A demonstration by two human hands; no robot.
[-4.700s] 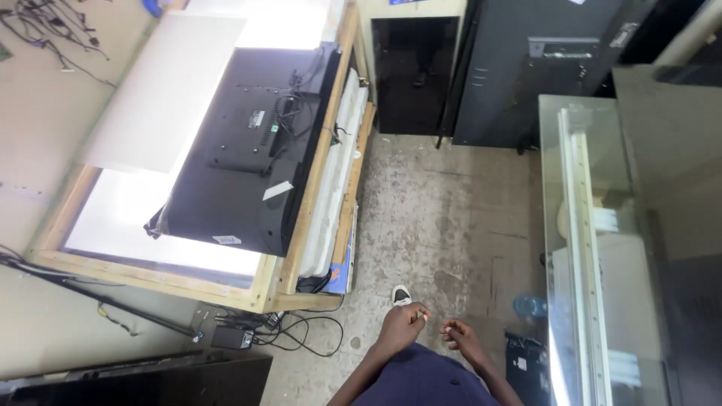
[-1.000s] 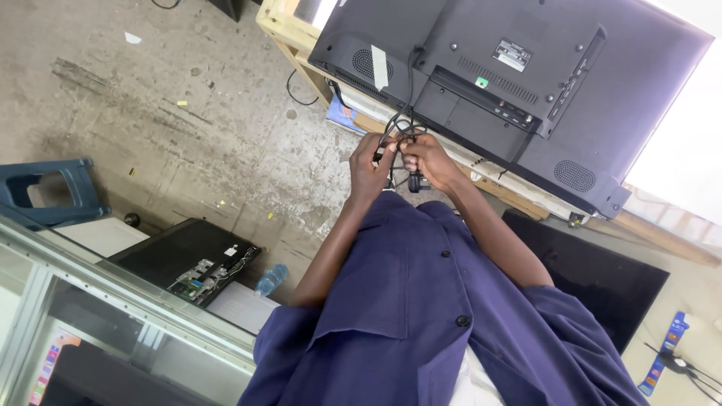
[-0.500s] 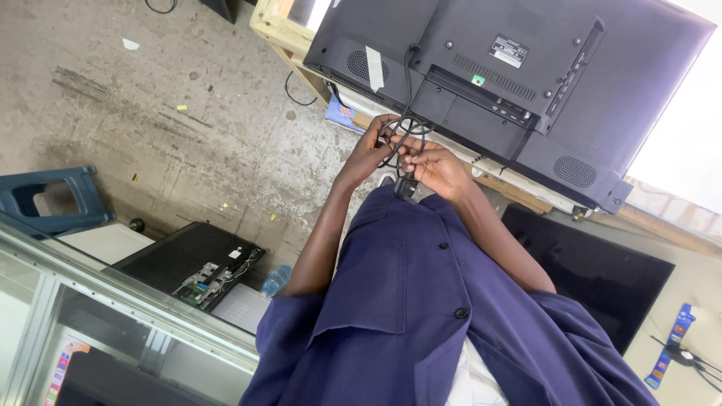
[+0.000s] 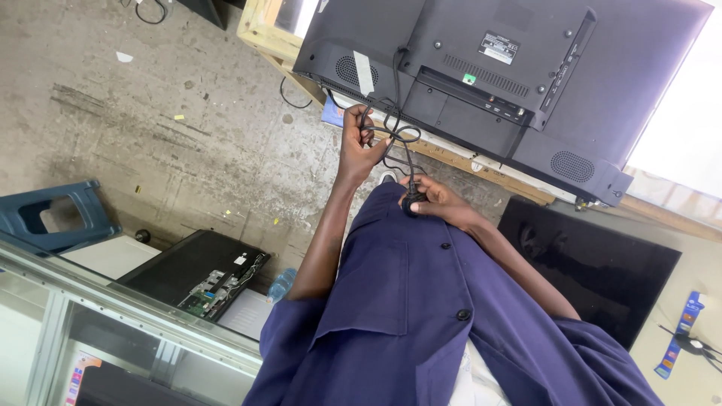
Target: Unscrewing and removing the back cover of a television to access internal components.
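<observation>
1. Head view, upper middle: the left hand (image 4: 361, 143) is closing its fingers tight round several loops of a black cord (image 4: 396, 134), holding them just below the back of the television (image 4: 526, 83).
2. Centre of the frame: the right hand (image 4: 442, 204) is pinching the cord's plug (image 4: 411, 203) firmly against the blue shirt.
3. The cord is running up into the television's back panel, which is lying on a wooden bench (image 4: 259, 30).
4. As I judge it, coiling well is calling for even loops and slack near the panel, so nothing is tugging there.
5. Left edge: a blue stool (image 4: 53, 218) is sitting on the floor.
</observation>
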